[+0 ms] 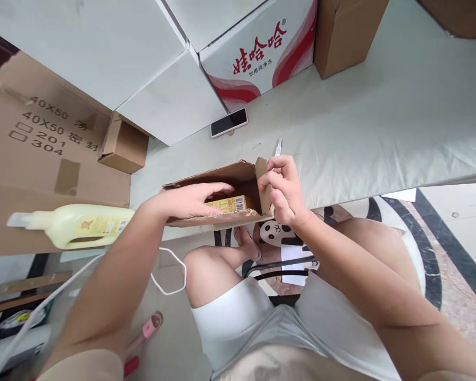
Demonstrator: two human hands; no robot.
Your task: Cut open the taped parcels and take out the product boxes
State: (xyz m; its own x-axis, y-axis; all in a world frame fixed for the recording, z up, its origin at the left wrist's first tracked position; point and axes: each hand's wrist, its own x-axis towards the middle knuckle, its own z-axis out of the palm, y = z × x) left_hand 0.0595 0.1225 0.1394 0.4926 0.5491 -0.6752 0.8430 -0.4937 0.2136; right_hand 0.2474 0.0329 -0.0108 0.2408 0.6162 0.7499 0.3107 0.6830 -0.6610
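Observation:
An open cardboard box [210, 177] sits at the front edge of the cloth-covered table, its top facing me. Inside lies a small yellow carton [238, 203] with a barcode on its end. My left hand [194, 200] reaches in over the box's near wall, fingers stretched and apart beside the yellow carton, covering part of it. Whether it touches the carton is hard to tell. At the box's right end, my right hand [285, 188] has its bent fingers and thumb around the raised end flap [264, 185]. Just beyond that hand lies a slim, pale knife-like tool [278, 146], partly hidden.
A phone [229, 123] lies behind the box, before stacked white cartons [257, 58]. Brown boxes [347, 37] stand right and left. A pale yellow detergent bottle [91, 225] is by my left forearm, with a white cable [170, 291] hanging below. A panda-patterned stool [275, 233] shows underneath.

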